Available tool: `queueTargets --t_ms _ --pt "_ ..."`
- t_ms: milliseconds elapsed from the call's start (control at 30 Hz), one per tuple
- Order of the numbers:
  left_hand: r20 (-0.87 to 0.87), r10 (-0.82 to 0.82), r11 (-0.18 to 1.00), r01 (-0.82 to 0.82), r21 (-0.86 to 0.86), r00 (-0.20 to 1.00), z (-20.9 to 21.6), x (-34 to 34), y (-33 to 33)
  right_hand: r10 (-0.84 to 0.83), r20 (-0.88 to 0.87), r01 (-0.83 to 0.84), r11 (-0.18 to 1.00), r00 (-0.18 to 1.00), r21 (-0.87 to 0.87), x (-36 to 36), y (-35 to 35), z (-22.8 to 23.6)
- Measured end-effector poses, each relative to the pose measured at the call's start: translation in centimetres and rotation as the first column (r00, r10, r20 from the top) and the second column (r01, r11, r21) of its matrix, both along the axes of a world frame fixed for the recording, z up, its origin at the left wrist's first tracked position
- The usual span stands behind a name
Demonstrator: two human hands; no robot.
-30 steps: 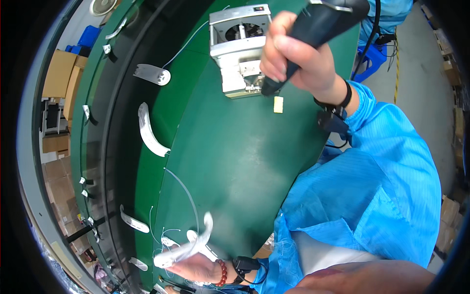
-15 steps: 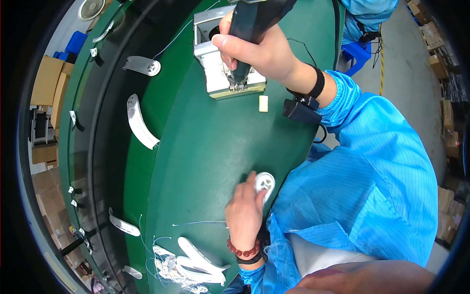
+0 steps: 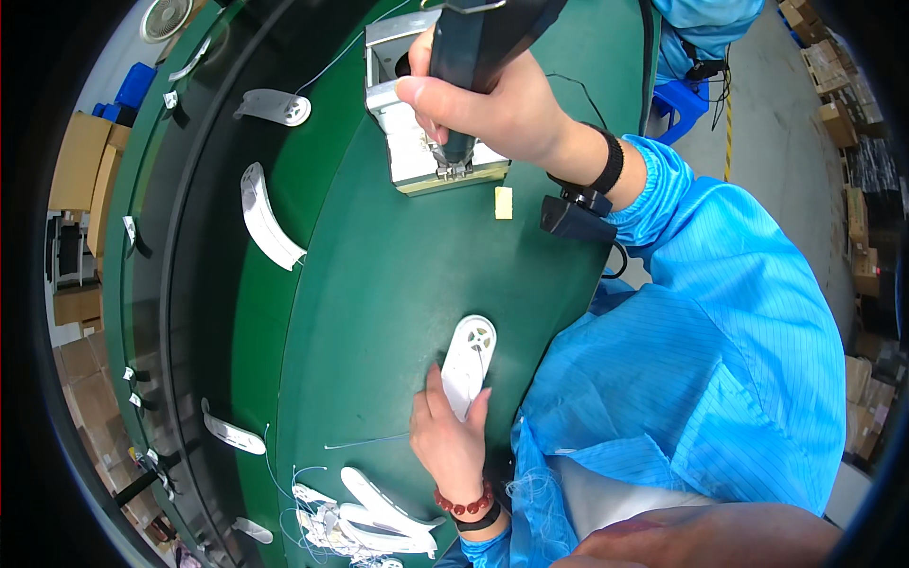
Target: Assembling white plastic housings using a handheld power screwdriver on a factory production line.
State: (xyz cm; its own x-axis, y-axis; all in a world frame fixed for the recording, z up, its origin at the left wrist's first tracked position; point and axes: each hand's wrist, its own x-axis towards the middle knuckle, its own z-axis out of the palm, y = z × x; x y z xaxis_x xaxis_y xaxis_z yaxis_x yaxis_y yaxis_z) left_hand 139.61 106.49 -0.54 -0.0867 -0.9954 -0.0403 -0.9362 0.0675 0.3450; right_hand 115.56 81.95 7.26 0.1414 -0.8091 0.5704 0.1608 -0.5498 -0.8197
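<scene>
My right hand (image 3: 497, 104) is wrapped around a black electric screwdriver (image 3: 473, 47). The tip of the tool points down at the front of a white and grey screw feeder (image 3: 417, 156). Lower on the green table, my left hand (image 3: 448, 435) has its thumb and fingers on either side of a long white plastic part (image 3: 464, 364). The part's round, spoked end points away from this hand. Beside the feeder lies a small yellow block (image 3: 504, 203).
A tangle of white parts and thin wires (image 3: 369, 521) lies near my left forearm. More curved white parts (image 3: 265, 220) rest on the green strip along a dark conveyor belt (image 3: 204, 284). Behind me is a blue stool (image 3: 684, 104), near another person's blue sleeve (image 3: 705, 33).
My left hand has moved left and slightly down, bringing the white part away from the table edge and turning it so more of its length shows. The screwdriver remains at the feeder.
</scene>
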Motion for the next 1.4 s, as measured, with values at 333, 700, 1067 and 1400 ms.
queueTargets --t_ms 333,700,1067,1400 --pt "-0.103 -0.061 0.965 0.033 -0.260 0.993 -2.3 1.2 -3.8 -0.028 -0.025 0.028 1.000 0.999 0.007 3.1 1.3 -0.7" --pt "-0.129 -0.062 0.943 0.016 -0.331 0.990 -3.9 4.4 -4.1 -0.030 -0.021 0.027 0.989 0.999 -0.148 5.9 1.7 -1.7" --pt "-0.125 -0.066 0.946 0.022 -0.324 0.990 -3.4 5.0 -4.3 -0.048 -0.095 0.044 0.998 0.994 -0.050 6.3 1.5 -1.3" --pt "-0.146 -0.055 0.952 0.008 -0.306 0.988 -2.8 4.8 -4.0 -0.059 -0.101 0.058 0.998 0.993 -0.012 7.0 1.9 -0.9"
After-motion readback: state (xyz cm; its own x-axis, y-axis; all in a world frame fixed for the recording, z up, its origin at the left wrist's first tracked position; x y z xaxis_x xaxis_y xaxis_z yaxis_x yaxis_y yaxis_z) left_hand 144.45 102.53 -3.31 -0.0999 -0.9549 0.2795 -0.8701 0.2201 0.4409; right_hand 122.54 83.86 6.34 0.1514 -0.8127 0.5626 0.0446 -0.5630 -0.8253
